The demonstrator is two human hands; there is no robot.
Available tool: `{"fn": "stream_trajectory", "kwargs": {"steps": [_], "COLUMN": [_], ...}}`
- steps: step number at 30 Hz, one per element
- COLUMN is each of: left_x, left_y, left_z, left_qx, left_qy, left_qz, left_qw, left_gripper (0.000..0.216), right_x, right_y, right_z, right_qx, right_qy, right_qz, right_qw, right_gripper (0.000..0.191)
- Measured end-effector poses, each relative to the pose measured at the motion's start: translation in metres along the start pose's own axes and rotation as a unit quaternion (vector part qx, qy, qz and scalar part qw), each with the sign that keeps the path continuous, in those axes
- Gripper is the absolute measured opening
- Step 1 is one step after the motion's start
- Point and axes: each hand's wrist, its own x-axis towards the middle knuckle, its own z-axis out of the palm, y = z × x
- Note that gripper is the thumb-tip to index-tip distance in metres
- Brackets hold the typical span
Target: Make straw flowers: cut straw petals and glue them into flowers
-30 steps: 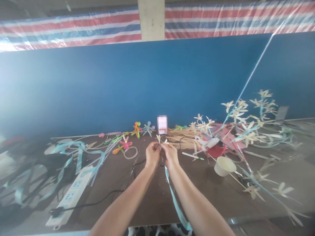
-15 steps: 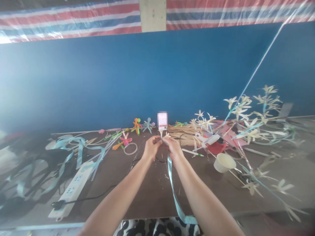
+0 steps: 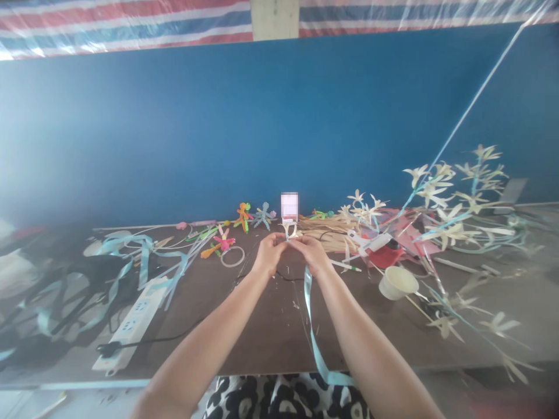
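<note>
Pale petals (image 3: 293, 231) pinched at the fingertips of left hand (image 3: 269, 254) and right hand (image 3: 312, 254), close together over the counter (image 3: 279, 331), forearms (image 3: 220, 317) angled inward (blue ribbon (image 3: 308, 288) beneath the right).

The dark brown tabletop (image 3: 271, 337) carries a white power strip (image 3: 131, 326), a pale ring (image 3: 233, 266), a green-and-white pen (image 3: 345, 265) and a cream cup (image 3: 398, 283)

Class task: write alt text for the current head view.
A person's left hand and right hand meet above a brown table, pinching pale petal-like pieces, blue ribbon hanging below the right. A white power strip lies left, a pale cup and pale flowers right, before a blue panel.
</note>
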Motion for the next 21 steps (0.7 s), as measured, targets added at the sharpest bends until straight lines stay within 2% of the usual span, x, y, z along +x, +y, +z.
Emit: {"fn": "stream_trajectory", "kwargs": {"steps": [4,13,21], "left_x": [0.001,-0.003,-0.002], "left_y": [-0.004,-0.003,0.001], "left_z": [-0.001,0.002,-0.004], "left_qx": [0.000,0.007,-0.051], "left_qy": [0.006,0.011,-0.064], "left_qz": [0.004,0.007,-0.050], "left_qw": [1.000,1.000,0.995], "left_gripper": [0.022,0.024,0.026], "right_x": [0.000,0.004,0.002], "right_y": [0.003,0.013,0.013], "right_z": [0.003,0.010,0.005], "right_qx": [0.007,0.020,0.016], "right_qy": [0.006,0.065,0.060], "right_qz": [-0.018,-0.043,-0.039], "right_qw": [1.000,0.997,0.997], "right_gripper": [0.027,0.026,0.024]}}
